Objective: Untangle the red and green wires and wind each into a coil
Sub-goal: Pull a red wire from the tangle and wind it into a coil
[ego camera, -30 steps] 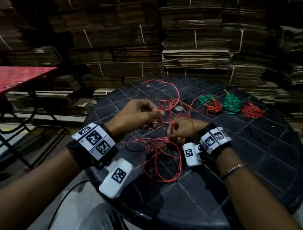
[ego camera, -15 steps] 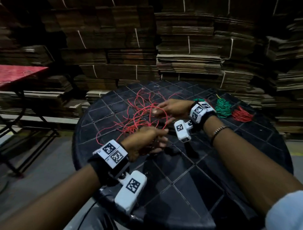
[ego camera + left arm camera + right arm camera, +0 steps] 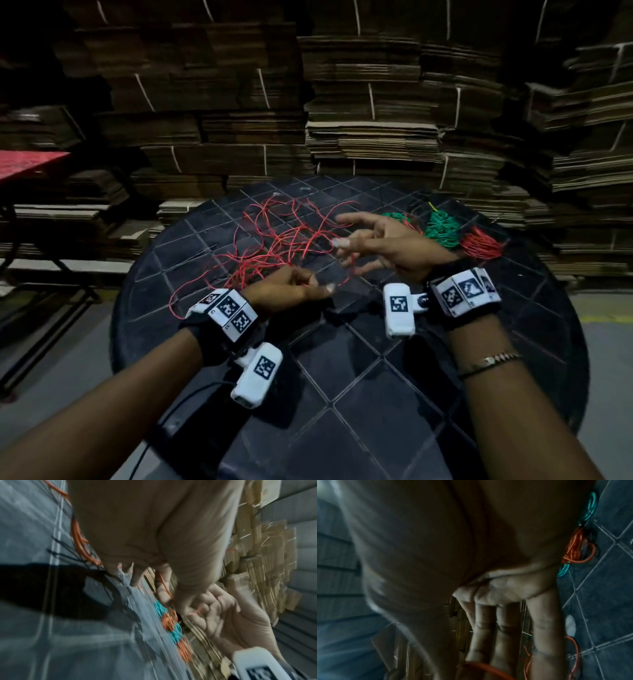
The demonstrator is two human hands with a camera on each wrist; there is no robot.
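Room: tall stacks of flat brown cardboard [image 3: 370, 137] fill the back, and a red table [image 3: 30, 164] shows at the far left edge.
Table: round black table [image 3: 376, 394] with a grid of lines on its top.
Loose red wire: the red wire [image 3: 274, 240] lies in a big messy tangle on the far middle of the black table, in front of both hands.
Left hand: the left hand [image 3: 287, 289] sits low over the black table at the near edge of the tangle, with the arm reaching in from the lower left. Its fingers are curled in, and the thumb and first finger pinch a strand of the red wire. The left wrist view is blurry, but a thin strand runs by the curled fingers [image 3: 164, 588].
Right hand: the right hand [image 3: 387, 246] is lifted above the black table, palm turned to the left, wrist bent. Its fingers [image 3: 503, 635] are long and spread apart. A loop of red wire crosses near the fingertips, but I cannot tell if they touch it.
Done coils: at the far right of the black table lie small wound bundles in a row, a green coil [image 3: 442, 228] and a red coil [image 3: 479, 245] just beside it. A mixed green and red bundle [image 3: 400, 219] peeks out behind the right hand.
Wrists: each wrist wears a black band with white blocks that have black square marks.
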